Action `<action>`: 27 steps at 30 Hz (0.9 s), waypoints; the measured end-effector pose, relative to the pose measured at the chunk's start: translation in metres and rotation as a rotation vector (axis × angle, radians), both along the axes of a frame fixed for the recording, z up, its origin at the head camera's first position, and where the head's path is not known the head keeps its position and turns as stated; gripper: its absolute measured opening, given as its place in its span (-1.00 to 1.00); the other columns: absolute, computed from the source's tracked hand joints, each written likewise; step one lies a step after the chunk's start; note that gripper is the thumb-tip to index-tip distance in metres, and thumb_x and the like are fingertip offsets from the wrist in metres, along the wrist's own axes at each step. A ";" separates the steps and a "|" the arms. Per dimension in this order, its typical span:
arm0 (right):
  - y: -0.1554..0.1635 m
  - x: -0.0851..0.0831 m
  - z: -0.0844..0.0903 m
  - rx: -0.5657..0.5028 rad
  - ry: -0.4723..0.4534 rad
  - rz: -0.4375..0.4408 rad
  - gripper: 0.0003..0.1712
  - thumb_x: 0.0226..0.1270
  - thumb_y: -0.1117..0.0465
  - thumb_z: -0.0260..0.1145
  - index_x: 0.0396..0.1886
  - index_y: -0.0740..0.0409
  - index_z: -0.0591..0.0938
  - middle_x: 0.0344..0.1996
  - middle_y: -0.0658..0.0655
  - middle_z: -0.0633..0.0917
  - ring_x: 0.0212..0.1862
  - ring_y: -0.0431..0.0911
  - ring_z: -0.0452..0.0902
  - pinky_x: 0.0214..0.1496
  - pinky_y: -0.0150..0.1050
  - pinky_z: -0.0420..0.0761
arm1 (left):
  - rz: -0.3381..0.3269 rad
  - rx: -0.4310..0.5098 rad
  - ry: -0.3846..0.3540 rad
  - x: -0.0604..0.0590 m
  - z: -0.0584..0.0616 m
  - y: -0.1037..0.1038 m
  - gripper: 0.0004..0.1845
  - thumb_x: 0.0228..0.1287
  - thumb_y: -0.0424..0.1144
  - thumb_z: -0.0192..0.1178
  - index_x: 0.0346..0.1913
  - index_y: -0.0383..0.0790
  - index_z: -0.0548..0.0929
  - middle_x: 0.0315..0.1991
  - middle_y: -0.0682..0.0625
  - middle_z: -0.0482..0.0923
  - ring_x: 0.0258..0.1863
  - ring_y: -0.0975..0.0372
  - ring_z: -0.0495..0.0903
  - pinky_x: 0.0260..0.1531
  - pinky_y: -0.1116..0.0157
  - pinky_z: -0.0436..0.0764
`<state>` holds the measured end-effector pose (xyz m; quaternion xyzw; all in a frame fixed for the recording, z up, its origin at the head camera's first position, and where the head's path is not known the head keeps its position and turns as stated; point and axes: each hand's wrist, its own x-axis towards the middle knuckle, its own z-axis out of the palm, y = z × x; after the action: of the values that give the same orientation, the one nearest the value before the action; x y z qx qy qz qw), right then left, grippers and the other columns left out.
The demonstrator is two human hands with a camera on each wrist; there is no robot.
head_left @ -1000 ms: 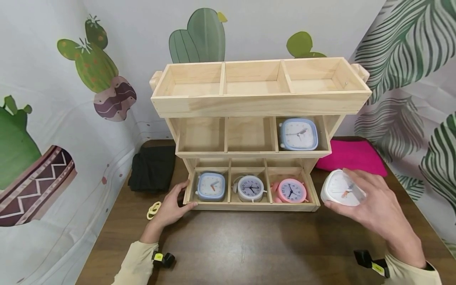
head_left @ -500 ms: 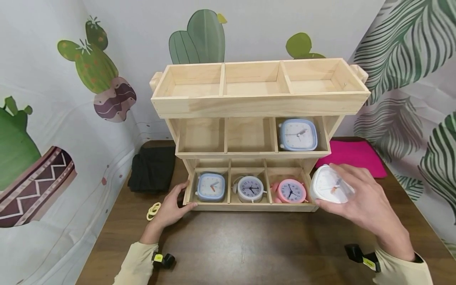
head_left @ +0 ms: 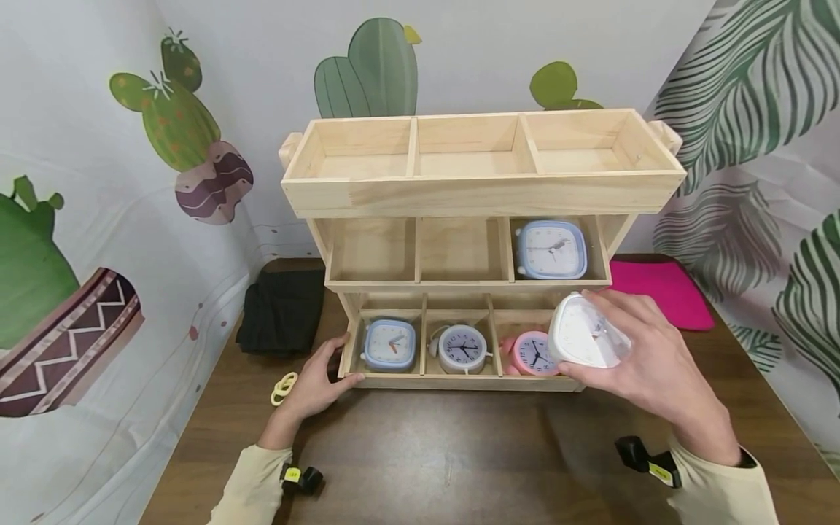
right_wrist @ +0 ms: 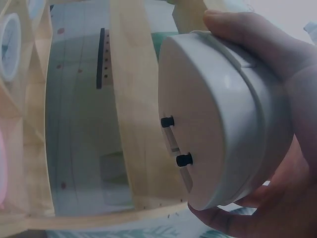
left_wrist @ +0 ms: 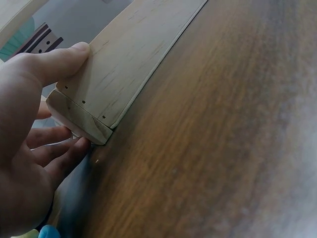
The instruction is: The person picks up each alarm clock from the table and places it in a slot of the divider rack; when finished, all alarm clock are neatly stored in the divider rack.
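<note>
- Head view: right hand [head_left: 646, 364] has a clenched grip round a white square alarm clock [head_left: 580, 339], held in the air in front of the right end of the 3-tier wooden rack [head_left: 482, 193], just above the bottom tier's right compartment.
- That compartment already holds a pink twin-bell clock [head_left: 533, 352]; the white clock partly covers it from this angle.
- Left hand [head_left: 315, 379] braces the rack's bottom-left corner, thumb on the front rail, fingers round the side; hand relaxed, nothing carried.
- Right wrist view: clock back [right_wrist: 198, 124] faces the cam w/ 2 black knobs; thumb on top, fingers underneath.
- Other clocks: blue square [head_left: 389, 345] bottom-left, grey round [head_left: 462, 348] bottom-mid, blue square [head_left: 550, 249] mid-tier right.
- Risks, as I judge: white clock may knock the pink one or catch the mid-tier front rail, since clearance looks tight; smooth casing could slip in the fingers; rack could shift on the bench [head_left: 459, 452] if bumped while the left hand eases off.
</note>
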<state>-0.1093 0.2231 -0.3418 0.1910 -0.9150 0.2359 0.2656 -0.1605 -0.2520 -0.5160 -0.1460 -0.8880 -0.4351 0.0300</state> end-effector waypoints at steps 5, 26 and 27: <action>-0.007 -0.004 0.005 -0.011 -0.019 0.025 0.11 -0.61 -0.07 0.76 0.19 0.06 0.61 0.10 0.09 0.62 0.00 -0.08 0.41 -0.27 -0.32 0.28 | -0.001 -0.001 0.006 0.000 -0.001 -0.001 -0.15 0.06 -0.09 0.49 0.38 -0.29 0.32 0.28 -0.20 0.39 0.17 -0.03 0.52 0.06 0.04 0.60; -0.034 -0.026 0.019 -0.041 -0.013 0.104 0.08 -0.56 -0.05 0.73 0.20 0.09 0.60 0.09 0.18 0.60 0.02 0.01 0.45 -0.20 -0.11 0.41 | -0.001 -0.003 -0.004 -0.001 -0.003 -0.002 -0.13 0.08 -0.04 0.47 0.40 -0.24 0.30 0.30 -0.17 0.38 0.17 0.00 0.52 0.07 0.05 0.60; -0.035 -0.028 0.020 -0.039 -0.009 0.111 0.07 -0.55 -0.04 0.72 0.20 0.10 0.60 0.08 0.18 0.61 0.02 0.02 0.45 -0.20 -0.10 0.41 | -0.002 -0.003 -0.004 -0.001 -0.003 -0.002 -0.13 0.08 -0.04 0.47 0.40 -0.25 0.30 0.29 -0.18 0.38 0.17 0.00 0.52 0.07 0.06 0.60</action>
<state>-0.1370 0.1885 -0.3222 0.2350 -0.8995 0.2689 0.2517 -0.1611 -0.2540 -0.5194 -0.1461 -0.8886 -0.4340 0.0273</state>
